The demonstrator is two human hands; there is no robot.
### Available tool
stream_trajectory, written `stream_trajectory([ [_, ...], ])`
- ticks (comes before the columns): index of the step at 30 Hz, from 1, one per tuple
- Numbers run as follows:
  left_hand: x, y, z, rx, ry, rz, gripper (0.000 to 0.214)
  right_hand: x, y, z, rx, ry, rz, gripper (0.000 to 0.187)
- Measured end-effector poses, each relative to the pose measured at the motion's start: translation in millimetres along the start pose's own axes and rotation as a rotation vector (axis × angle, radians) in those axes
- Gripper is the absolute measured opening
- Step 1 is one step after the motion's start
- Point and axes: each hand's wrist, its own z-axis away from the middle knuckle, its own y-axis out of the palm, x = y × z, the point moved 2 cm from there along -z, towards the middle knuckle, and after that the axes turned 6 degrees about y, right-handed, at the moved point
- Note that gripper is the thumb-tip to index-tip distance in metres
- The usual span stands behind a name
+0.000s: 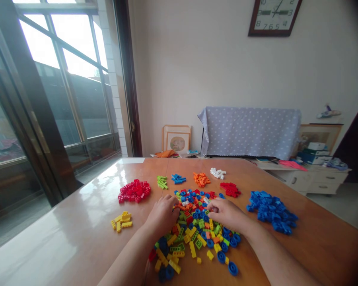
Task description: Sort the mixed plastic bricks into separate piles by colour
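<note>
A mixed pile of toy building bricks (193, 234) in yellow, lime green, blue, orange and red lies on the table in front of me. My left hand (164, 211) rests at the pile's left side, its fingers curled down onto the bricks; whatever is under the fingertips is hidden. Across from it, my right hand (226, 213) is at the pile's right side with fingers bent inward in a pinch. A white brick (207, 201) is close to its fingertips, and I cannot tell whether they touch it. Round blue pieces (232, 268) lie at the near edge.
Sorted heaps surround the pile on the wooden table (86, 238): red (135, 191), yellow (122, 221), lime green (162, 182), blue (178, 178), orange (201, 179), white (218, 173), another red (230, 189) and a large blue heap (272, 211). A cloth-covered object (250, 131) stands beyond.
</note>
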Motion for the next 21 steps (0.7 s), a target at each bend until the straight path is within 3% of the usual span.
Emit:
stream_trajectory([
  [6,-5,-0.3,-1,-0.007,0.009,0.061,0.019,4,2,1,-0.034,0.019,-0.028,0.007],
  [12,-32,-4.4,1,-0.086,0.093,0.248,0.018,27,9,7,-0.112,-0.042,-0.171,0.005],
  [16,-42,6.1,3,-0.039,0.126,0.426,0.017,54,15,19,-0.117,-0.154,-0.216,0.001],
  [21,-36,20.5,0,0.014,0.064,0.717,0.018,70,15,27,-0.194,-0.195,-0.208,0.005],
])
